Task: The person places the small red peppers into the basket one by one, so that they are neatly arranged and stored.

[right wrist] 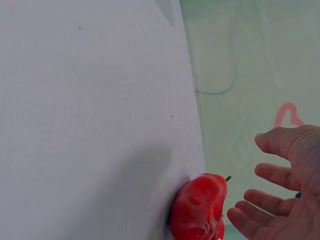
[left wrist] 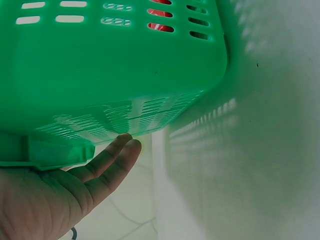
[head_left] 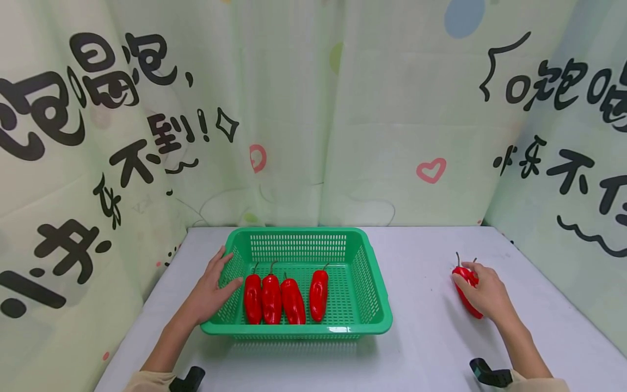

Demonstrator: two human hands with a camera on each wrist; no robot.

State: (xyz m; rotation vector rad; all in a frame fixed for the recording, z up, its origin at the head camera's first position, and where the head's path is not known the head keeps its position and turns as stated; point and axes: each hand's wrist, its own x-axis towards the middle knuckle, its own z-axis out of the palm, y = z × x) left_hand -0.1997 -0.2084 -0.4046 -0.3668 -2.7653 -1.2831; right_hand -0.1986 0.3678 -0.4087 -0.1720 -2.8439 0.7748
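A green plastic basket (head_left: 379,288) holds several red chili peppers (head_left: 271,299) with thin dark stems. My left hand (head_left: 211,288) rests at the basket's left rim, thumb over the rim and the other fingers along the outside. In the left wrist view, those fingers (left wrist: 115,167) look nearly straight beside the slotted wall. Over on the right, my right hand (head_left: 487,291) is just above red peppers (head_left: 462,296) lying on the table. The right wrist view shows the hand's fingers (right wrist: 265,200) spread beside a pepper (right wrist: 197,207), apart from it; a second pepper is partly hidden.
The white table (head_left: 416,348) has a back edge against a pale green curtain (head_left: 294,109) with black lettering and drawn shapes. More curtain stands along the left and right sides. Dark wrist devices (head_left: 491,373) sit on both wrists.
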